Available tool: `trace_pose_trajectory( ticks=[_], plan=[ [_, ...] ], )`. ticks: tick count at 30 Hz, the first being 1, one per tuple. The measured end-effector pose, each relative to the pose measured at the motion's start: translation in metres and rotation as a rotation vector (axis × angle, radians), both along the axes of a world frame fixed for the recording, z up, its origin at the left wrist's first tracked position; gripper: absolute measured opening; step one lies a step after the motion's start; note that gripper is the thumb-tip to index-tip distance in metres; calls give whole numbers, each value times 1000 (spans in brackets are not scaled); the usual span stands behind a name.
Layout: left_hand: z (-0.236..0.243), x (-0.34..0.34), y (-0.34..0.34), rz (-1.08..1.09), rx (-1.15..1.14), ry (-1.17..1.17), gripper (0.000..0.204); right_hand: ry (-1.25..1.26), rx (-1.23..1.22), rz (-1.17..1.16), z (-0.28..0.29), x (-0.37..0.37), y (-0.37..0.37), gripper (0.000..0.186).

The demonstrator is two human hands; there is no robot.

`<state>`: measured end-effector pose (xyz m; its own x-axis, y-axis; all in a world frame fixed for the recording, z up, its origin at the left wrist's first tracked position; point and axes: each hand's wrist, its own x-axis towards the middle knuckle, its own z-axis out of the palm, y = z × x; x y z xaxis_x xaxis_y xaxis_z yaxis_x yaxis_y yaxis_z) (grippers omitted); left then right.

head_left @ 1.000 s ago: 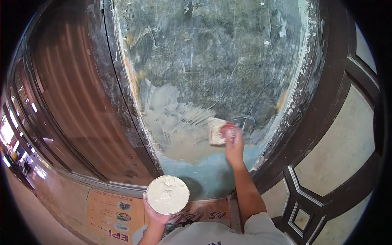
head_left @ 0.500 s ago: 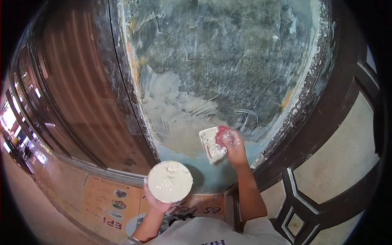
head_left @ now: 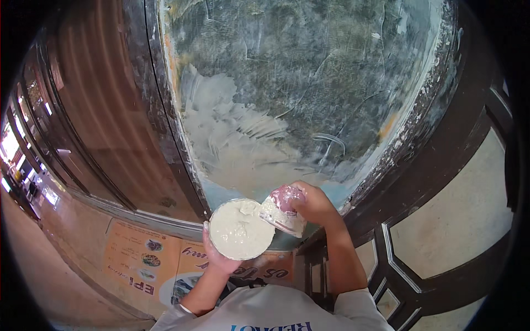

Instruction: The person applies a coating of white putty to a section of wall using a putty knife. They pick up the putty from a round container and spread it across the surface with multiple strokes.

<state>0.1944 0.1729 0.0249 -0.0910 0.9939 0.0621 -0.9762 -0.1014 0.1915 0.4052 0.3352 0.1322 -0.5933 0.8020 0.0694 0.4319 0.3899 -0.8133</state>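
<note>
My left hand point(head_left: 222, 259) is wrapped round the side of a round tub of cream-white putty point(head_left: 240, 231), held upright at the lower middle. The putty fills it nearly to the rim, with a lump at the far side. In my right hand point(head_left: 312, 204) is a putty spreader point(head_left: 284, 220) with a red, putty-smeared grip and a flat blade coated in putty. Its blade meets the tub's right rim, tilted; whether it dips into the putty I cannot tell. Ahead stands a grey-green wall panel point(head_left: 287, 71) with a pale smeared putty patch point(head_left: 237, 132) on its lower left.
A brown wooden frame with a reddish pane point(head_left: 105, 110) borders the panel on the left. Dark wooden panelling with pale insets point(head_left: 458, 215) stands on the right. An orange printed banner point(head_left: 143, 259) lies on the floor below the tub.
My right hand has brought the spreader down and left, from in front of the panel to the tub's rim, turning its blade. The tub has shifted slightly right and up.
</note>
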Motion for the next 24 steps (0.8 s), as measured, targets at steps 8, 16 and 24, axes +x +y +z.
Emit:
trace_pose_trajectory(
  ticks=[8,16,24],
  plan=[
    [1,10,-1,28,-2,-38,80,-52,47,85,-5,2,-3,30],
    [-2,-3,-10,71,-53,-51,78,-10,73,76,-16,-5,-7,28],
    [1,-37,-27,77,5,-15,78,-59,356,114,-12,-4,-39,30]
  ],
)
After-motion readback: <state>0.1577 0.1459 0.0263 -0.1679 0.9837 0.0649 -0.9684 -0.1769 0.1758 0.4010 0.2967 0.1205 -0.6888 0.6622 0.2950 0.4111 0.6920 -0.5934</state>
